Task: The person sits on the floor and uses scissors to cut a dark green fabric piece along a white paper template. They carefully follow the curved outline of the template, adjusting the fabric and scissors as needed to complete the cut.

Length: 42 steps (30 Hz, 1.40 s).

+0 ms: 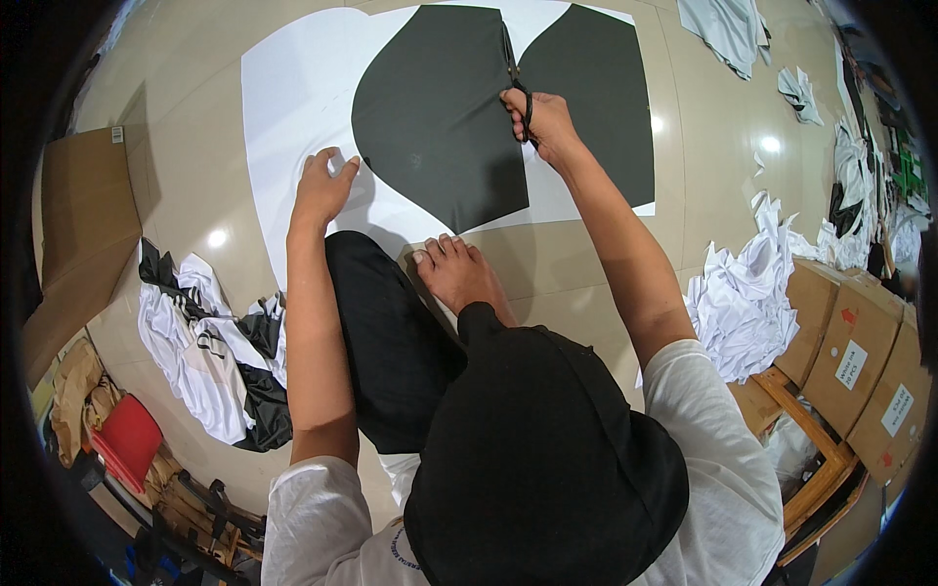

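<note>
A white sheet of fabric [293, 88] lies on the floor with a large dark grey curved panel [440, 107] printed on it. Further right is a second dark grey panel [591, 107]. My right hand [545, 122] grips black-handled scissors [528, 109], their blades pointing away along the right edge of the first panel. Whether the blades are apart is hard to see. On the white part, beside the panel's left curve, my left hand [324, 188] rests with thumb and fingers apart, holding nothing. My bare foot [459, 273] is at the sheet's near edge.
White and black garments [210, 342] lie at left, near a cardboard box [93, 205]. White fabric scraps [747, 293] are heaped at right beside cardboard cartons [850, 342] and a wooden frame [821, 459]. A red chair back [127, 435] stands lower left.
</note>
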Each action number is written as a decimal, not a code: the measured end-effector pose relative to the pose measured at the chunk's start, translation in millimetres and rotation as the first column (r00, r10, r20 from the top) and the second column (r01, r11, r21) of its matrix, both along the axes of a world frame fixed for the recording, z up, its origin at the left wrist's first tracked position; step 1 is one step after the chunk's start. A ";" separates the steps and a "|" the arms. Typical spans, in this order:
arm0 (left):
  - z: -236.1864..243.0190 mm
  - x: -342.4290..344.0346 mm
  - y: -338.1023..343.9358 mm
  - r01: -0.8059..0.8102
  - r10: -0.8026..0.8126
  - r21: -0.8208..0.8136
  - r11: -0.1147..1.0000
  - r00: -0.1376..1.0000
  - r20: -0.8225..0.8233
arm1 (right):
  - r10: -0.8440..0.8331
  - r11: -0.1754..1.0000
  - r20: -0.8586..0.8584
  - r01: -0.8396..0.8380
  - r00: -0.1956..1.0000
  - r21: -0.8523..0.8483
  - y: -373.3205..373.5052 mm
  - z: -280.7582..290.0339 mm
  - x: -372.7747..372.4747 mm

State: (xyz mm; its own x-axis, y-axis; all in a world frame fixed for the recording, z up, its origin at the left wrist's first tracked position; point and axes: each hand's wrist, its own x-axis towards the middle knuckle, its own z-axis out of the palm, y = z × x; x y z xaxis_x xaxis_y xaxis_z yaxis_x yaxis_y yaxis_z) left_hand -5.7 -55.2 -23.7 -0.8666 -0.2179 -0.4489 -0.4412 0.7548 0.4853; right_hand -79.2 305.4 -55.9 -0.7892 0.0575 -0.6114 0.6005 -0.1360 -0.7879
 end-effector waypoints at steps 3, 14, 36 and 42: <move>0.9 0.5 -0.7 -0.005 0.005 0.001 1.000 1.000 -0.001 | 0.003 1.000 0.024 -0.003 1.000 0.008 -2.2 5.8 -1.7; 0.8 0.7 0.2 -0.017 0.017 0.016 1.000 1.000 0.002 | 0.015 1.000 0.005 -0.015 1.000 -0.017 -1.4 8.5 -22.8; 0.6 0.8 -0.8 -0.011 0.011 0.011 1.000 1.000 -0.005 | 0.016 1.000 -0.013 -0.016 1.000 0.003 0.2 3.5 -25.2; -0.1 0.4 -0.5 -0.005 0.005 0.011 1.000 1.000 -0.006 | 0.021 1.000 -0.016 -0.021 1.000 0.001 1.3 0.7 -25.1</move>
